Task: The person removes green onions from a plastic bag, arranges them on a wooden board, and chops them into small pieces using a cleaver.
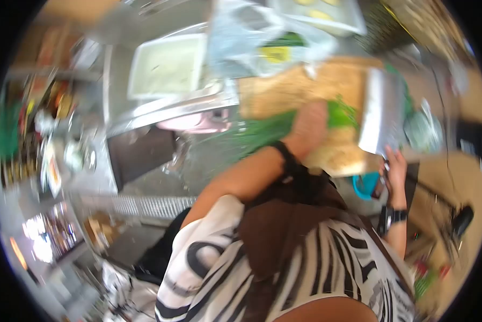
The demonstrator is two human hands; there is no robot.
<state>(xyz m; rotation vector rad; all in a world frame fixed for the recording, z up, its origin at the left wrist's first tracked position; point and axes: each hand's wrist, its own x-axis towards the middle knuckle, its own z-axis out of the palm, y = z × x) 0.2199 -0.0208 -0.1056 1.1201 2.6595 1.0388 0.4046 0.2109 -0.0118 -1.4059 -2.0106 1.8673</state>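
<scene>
A bunch of long green stalks (pixel 262 127) lies across the wooden cutting board (pixel 278 94), its left part hanging over the metal counter. My left hand (pixel 309 124) presses on the bunch, its fingers wrapped over the stalks and blurred. Cut green pieces (pixel 342 112) show just right of that hand. In my right hand (pixel 395 169) is the handle of a wide cleaver (pixel 379 110). The cleaver's broad blade is over the board's right edge, apart from my left hand.
A white tray (pixel 167 67) stands in the metal sink at the upper left. Beyond the board are a plastic bag (pixel 241 40) and another white tray (pixel 353 16). A pink object (pixel 201 122) lies left of the board, a turquoise container (pixel 362 185) near its lower right corner.
</scene>
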